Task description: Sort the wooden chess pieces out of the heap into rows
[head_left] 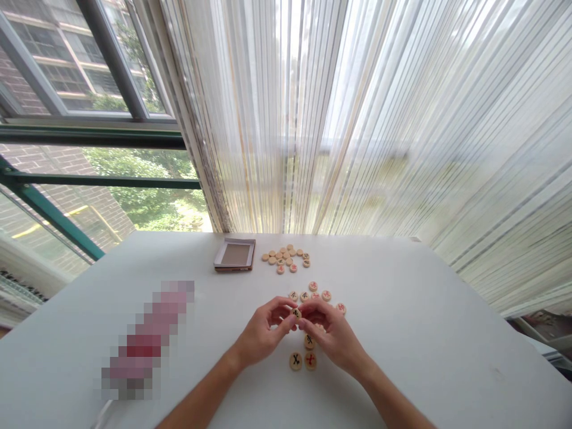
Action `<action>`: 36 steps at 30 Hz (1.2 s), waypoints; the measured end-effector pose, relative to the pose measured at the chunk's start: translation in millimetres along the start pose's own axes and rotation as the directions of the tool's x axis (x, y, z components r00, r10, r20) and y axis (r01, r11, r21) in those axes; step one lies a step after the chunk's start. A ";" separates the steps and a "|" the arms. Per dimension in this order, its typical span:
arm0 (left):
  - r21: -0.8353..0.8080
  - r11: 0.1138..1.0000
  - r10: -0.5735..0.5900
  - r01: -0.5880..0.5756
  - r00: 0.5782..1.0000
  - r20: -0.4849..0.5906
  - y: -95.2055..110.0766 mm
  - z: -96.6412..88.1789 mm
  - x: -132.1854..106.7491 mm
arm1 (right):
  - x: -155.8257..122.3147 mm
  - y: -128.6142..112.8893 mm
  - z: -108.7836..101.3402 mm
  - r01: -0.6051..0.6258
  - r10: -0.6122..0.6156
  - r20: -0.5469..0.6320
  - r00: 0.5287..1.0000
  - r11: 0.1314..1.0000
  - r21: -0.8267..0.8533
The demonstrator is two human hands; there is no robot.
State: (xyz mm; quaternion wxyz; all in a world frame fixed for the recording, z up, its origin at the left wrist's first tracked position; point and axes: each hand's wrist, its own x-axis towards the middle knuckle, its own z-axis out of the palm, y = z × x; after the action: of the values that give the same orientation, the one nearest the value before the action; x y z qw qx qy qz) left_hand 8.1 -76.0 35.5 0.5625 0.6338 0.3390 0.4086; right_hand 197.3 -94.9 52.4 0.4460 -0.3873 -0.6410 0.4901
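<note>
Between my fingertips is a round wooden Chinese chess piece (295,313) with a black character. My left hand (264,331) pinches it from the left, and my right hand (331,333) grips it from the right. Just beyond the hands lie several loose pieces, among them a red-marked piece (326,295) and a black-marked piece (304,296). Below the hands are a black-marked piece (295,361) and a red-marked piece (310,361) side by side, with another black-marked piece (309,340) above them. My right hand partly hides some pieces.
A white table (424,357) spreads beneath everything. Farther back, a shallow open box (235,255) stands left of a cluster of chess pieces (286,256), many of them blank side up. A pixelated pinkish object (152,333) lies at left. Strip curtains (357,119) hang behind the table.
</note>
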 end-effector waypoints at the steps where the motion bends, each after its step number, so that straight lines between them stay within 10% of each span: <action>1: -0.041 0.999 -0.017 0.017 1.000 0.001 -1.6 0.1 0.5 | -0.5 0.0 0.4 0.006 -0.006 0.001 1.000 1.000 -0.020; 14: -0.117 0.990 -0.083 0.076 0.995 -0.057 -3.6 3.2 0.6 | -3.6 7.2 1.7 0.110 -0.116 -0.005 0.993 0.960 -0.257; 36: 0.151 0.989 0.002 -0.003 1.000 0.003 4.0 2.9 -3.1 | -1.0 2.2 -1.2 0.007 -0.009 -0.026 1.000 0.996 -0.089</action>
State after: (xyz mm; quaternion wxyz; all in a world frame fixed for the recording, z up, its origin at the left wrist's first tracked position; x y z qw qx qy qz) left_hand 9.2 -80.5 39.0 0.5128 0.6754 0.3676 0.3817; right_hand 198.9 -95.0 50.2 0.4386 -0.4105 -0.6579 0.4542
